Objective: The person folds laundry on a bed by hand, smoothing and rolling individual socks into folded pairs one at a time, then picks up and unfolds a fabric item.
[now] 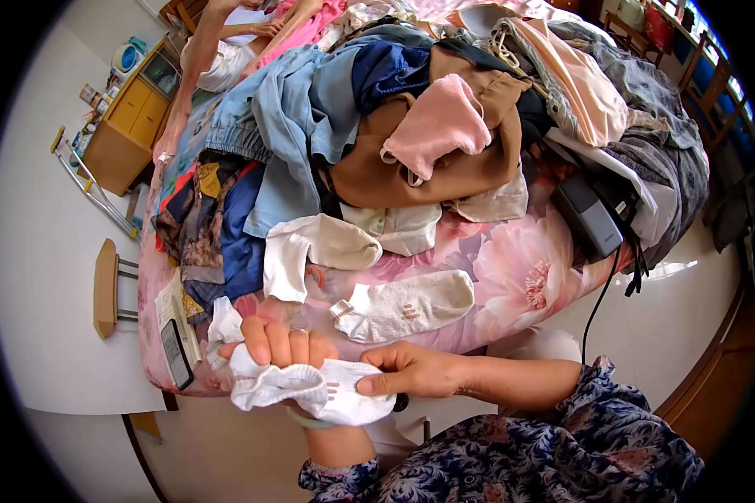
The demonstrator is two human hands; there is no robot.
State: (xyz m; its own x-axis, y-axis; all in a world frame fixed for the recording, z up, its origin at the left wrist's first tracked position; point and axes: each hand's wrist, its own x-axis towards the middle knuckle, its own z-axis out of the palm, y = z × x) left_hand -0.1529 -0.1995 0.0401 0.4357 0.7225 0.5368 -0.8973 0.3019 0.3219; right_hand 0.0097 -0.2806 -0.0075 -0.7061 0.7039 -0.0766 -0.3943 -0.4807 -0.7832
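Note:
A white sock (356,407) with small brown marks is stretched between my two hands, just off the near edge of the bed. My left hand (289,345), with a ring on it, has its fingers curled over the sock near its ribbed cuff. From the right, my right hand (415,369) pinches the other end, thumb on top. Beyond them a matching white sock (424,306) lies flat on the floral bedspread (520,268). A longer cream sock (327,243) is bent on the bed behind it. Another small white cloth (225,323) sits beside my left hand, partly hidden.
A large pile of clothes covers the bed, with a pink cloth (440,126) on brown fabric (352,180). A phone (176,352) lies at the left edge, a grey box (585,216) with cables at the right. Another person's hand (267,29) shows at the far left.

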